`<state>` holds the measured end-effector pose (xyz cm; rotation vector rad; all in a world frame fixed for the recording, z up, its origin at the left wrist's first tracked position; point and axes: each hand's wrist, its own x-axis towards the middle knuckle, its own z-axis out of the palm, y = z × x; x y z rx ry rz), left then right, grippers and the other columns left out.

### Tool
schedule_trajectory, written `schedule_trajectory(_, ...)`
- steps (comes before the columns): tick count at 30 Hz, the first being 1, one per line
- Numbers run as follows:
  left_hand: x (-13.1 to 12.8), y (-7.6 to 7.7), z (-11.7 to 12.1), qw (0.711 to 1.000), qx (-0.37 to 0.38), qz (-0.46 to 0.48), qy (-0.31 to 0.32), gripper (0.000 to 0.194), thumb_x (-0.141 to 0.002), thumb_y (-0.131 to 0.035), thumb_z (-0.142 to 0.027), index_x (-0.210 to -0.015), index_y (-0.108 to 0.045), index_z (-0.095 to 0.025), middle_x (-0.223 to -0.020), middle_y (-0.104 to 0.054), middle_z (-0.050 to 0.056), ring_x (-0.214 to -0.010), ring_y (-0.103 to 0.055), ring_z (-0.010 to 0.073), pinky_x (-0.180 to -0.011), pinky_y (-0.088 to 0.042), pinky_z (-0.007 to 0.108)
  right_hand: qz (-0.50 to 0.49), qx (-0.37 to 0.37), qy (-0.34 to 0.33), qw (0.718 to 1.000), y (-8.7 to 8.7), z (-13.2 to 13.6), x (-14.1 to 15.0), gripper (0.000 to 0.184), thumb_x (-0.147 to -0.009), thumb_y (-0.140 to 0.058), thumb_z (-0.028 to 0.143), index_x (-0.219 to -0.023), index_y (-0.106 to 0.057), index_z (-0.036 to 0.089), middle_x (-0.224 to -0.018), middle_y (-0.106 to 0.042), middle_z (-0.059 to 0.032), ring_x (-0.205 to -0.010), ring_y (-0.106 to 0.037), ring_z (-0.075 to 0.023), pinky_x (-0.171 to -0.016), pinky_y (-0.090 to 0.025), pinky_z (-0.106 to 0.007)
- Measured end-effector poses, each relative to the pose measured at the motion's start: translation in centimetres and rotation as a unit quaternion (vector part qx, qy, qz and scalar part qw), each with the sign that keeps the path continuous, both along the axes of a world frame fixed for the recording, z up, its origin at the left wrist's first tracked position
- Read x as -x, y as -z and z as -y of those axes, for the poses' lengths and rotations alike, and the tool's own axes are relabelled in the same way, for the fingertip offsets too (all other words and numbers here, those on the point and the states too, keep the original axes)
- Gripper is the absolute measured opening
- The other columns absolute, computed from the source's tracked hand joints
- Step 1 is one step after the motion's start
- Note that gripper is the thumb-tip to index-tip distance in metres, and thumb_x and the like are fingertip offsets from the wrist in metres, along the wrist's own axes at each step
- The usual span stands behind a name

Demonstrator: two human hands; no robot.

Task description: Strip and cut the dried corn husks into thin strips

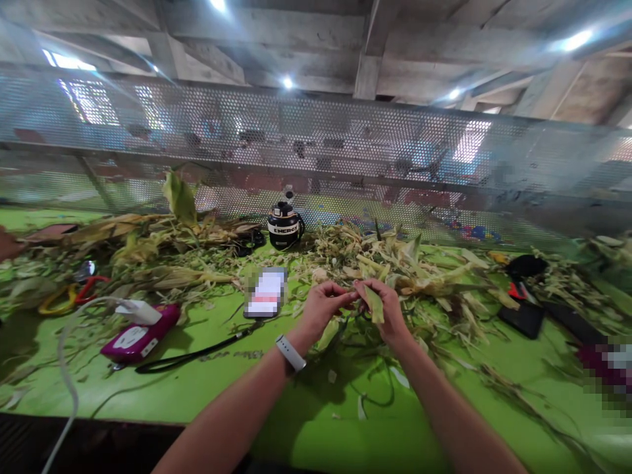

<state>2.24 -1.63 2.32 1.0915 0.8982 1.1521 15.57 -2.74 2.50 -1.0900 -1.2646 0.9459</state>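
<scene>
Both my hands meet over the green table (207, 388), fingertips close together. My right hand (388, 306) is closed on a pale green strip of corn husk (374, 304) that hangs down across its fingers. My left hand (323, 306), with a light-strapped watch (291, 353) on its wrist, pinches at the same spot; its fingertips seem to touch the piece's other end, but the grip is partly hidden. Below the hands lie another green husk piece (326, 334) and thin scraps. A heap of dry husks (395, 257) spreads just behind them.
A phone (266, 293) lies left of my hands, near a black strap (197, 355). Further left are a purple power bank (141, 336) with a white plug and scissors (91, 288). A black ENERGY bottle (284, 227) stands before the perforated metal screen (336, 151). More husks (148, 243) lie left.
</scene>
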Motion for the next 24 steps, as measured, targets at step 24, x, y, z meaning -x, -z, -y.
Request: schedule_trajectory(24,0.41,-0.10,-0.18,0.999,0.005,-0.011,0.035,0.034,-0.054,-0.079,-0.043,-0.065,-0.068,-0.014,-0.056,-0.061,0.001,-0.051,-0.054,0.0088,-0.044,-0.037,0.018,-0.015,0.008,0.025,1.000,-0.68,-0.10,-0.22,0.028,-0.060,-0.070,0.044,-0.062,-0.063,0.017,-0.049,-0.050,0.0030,-0.041,-0.042,-0.0090,-0.037,-0.036,-0.021)
